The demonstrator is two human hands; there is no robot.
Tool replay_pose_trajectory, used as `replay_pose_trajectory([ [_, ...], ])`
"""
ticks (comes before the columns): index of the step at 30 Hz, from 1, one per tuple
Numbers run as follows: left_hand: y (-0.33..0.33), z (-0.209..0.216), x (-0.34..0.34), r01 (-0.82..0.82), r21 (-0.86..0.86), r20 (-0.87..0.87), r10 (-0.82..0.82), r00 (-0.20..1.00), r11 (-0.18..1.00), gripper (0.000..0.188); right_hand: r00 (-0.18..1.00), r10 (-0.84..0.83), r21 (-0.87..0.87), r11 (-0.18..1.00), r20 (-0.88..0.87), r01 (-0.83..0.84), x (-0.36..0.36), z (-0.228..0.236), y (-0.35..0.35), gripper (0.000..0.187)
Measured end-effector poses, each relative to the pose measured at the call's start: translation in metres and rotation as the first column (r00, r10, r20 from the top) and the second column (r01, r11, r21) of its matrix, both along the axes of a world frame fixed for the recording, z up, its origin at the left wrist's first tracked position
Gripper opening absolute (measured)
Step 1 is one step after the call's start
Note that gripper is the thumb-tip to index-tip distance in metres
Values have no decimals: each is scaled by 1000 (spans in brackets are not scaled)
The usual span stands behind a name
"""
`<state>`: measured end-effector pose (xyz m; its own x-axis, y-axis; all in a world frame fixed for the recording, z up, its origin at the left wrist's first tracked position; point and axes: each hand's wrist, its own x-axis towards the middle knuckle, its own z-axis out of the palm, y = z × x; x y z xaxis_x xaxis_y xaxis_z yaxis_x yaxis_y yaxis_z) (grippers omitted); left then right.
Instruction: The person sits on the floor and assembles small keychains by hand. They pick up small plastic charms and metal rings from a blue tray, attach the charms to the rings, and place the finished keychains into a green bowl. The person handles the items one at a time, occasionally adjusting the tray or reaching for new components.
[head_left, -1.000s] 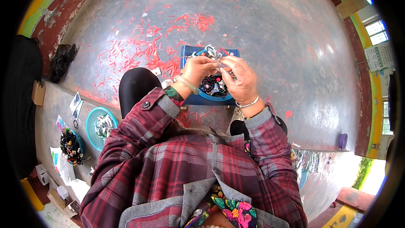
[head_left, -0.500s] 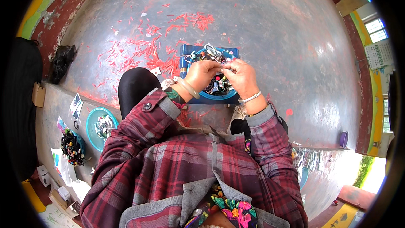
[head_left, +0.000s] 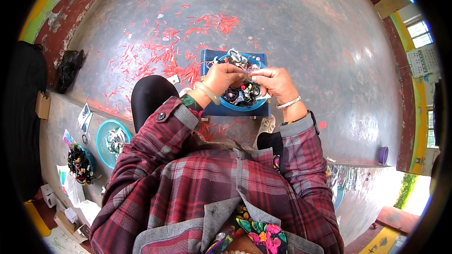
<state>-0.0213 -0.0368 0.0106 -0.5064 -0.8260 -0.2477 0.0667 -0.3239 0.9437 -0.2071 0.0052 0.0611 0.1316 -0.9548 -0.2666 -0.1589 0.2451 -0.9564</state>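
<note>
My left hand (head_left: pixel 222 81) and my right hand (head_left: pixel 278 84) are close together over a round blue basin (head_left: pixel 247 108), fingertips a small gap apart. Each is closed in a pinch, and whatever thin, small thing they hold is too small to make out. Inside the basin lie dark loops with coloured beads that look like hair ties (head_left: pixel 242 93), with white and grey pieces (head_left: pixel 237 57) at the far side. A blue patterned stool or box (head_left: pixel 205 66) carries the basin, standing in front of my knees.
Red scraps (head_left: pixel 165 56) litter the grey floor ahead and to the left. A turquoise basin (head_left: pixel 101 153) of pale pieces and a container of dark beaded loops (head_left: pixel 81 163) stand at my left. A black bag (head_left: pixel 70 68) lies far left; a purple bucket (head_left: pixel 384 155) stands right.
My hands have moved slightly apart, the right one outward and a little nearer to me. More of the dark loops in the basin now shows between them.
</note>
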Motion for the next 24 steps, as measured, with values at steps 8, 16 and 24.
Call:
replay_pose_trajectory([
  [8, 2, -6, -3, 47, 4, -103, -46, 994, 999, 21, 1000, -13, 24, 1000, -14, 13, -2, -3, -1, 20],
  [16, 6, 3, -1, 50, -14, -126, -51, 991, 999, 20, 996, 51, 13, 999, -67, -50, -6, -12, -3, 20],
  [24, 7, 2, -2, 91, -17, -209, -93, 974, 996, 29, 999, 43, 5, 999, 33, -43, -4, -14, -3, 29],
])
